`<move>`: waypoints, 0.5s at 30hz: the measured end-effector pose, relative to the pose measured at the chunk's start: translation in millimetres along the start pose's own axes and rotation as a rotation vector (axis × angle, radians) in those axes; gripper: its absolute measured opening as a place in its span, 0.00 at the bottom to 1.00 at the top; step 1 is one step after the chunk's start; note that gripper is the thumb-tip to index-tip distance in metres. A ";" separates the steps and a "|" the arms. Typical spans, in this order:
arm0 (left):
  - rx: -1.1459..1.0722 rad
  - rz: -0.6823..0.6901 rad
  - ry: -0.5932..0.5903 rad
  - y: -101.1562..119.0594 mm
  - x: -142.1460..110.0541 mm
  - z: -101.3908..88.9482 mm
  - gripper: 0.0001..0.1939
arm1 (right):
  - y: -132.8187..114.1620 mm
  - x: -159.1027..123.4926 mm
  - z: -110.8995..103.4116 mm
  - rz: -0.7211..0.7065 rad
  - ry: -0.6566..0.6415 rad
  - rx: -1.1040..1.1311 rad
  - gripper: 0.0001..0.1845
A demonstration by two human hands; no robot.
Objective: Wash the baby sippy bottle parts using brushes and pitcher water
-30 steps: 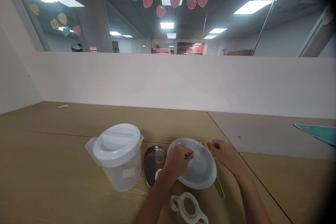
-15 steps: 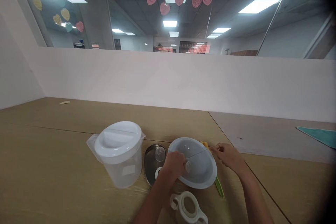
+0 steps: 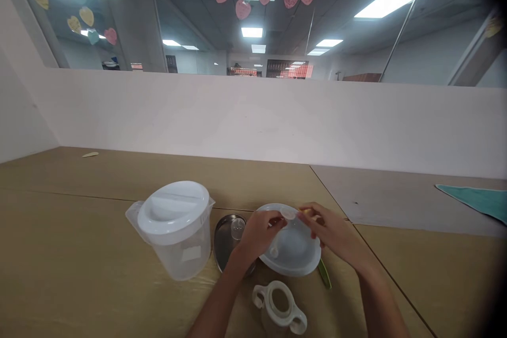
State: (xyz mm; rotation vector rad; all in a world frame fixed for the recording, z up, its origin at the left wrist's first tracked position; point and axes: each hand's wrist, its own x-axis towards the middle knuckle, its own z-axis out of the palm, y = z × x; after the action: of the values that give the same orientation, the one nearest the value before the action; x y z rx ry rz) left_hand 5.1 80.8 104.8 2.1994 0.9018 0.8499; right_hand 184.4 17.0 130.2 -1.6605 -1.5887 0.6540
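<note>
Over the far part of a white oval bowl [image 3: 295, 261], both my hands are close together. A small translucent round piece, like a cap or disc [image 3: 288, 214], is between them. My left hand [image 3: 259, 232] is closed, its fingertips pinching at the left side of this piece. My right hand [image 3: 330, 232] is closed too, thumb and finger at the piece's right edge. Inside the bowl lies a small clear part [image 3: 274, 251]. A green-handled tool [image 3: 324, 274] sticks out at the bowl's right, its other end hidden.
Left of the bowl is a metal tray [image 3: 222, 245] holding a clear cup-like piece [image 3: 237, 228]. Further left stands a lidded translucent pitcher [image 3: 178, 248]. Nearer me is a two-handled white cup [image 3: 279, 306]. A teal cloth [image 3: 477, 202] lies far right.
My hands have come together and lifted toward the bowl's far rim. The thin line stretched between them before no longer shows. The round piece now appears between my fingertips.
</note>
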 end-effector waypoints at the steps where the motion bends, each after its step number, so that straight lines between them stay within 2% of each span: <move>1: -0.043 0.032 0.002 7.1 -2.1 -4.5 0.12 | -10.7 -2.9 5.1 -0.045 0.018 -0.011 0.23; 5: -0.108 0.140 0.015 36.3 -15.0 -19.8 0.11 | -46.2 -18.9 17.4 -0.248 0.089 -0.090 0.16; 9: -0.052 0.169 0.040 60.2 -36.1 -32.1 0.09 | -64.1 -43.4 12.6 -0.283 0.152 -0.015 0.12; 12: -0.021 0.120 0.014 68.6 -61.4 -44.7 0.09 | -66.6 -63.3 10.9 -0.303 0.181 0.064 0.11; 15: 0.054 -0.014 0.048 65.9 -99.6 -59.8 0.13 | -61.7 -79.2 19.5 -0.369 0.250 0.069 0.10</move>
State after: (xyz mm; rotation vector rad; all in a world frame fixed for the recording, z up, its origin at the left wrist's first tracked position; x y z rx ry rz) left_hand -70.7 -16.3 156.4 2.2250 0.9728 0.8847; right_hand 123.0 -60.1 157.3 -1.2942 -1.6101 0.2953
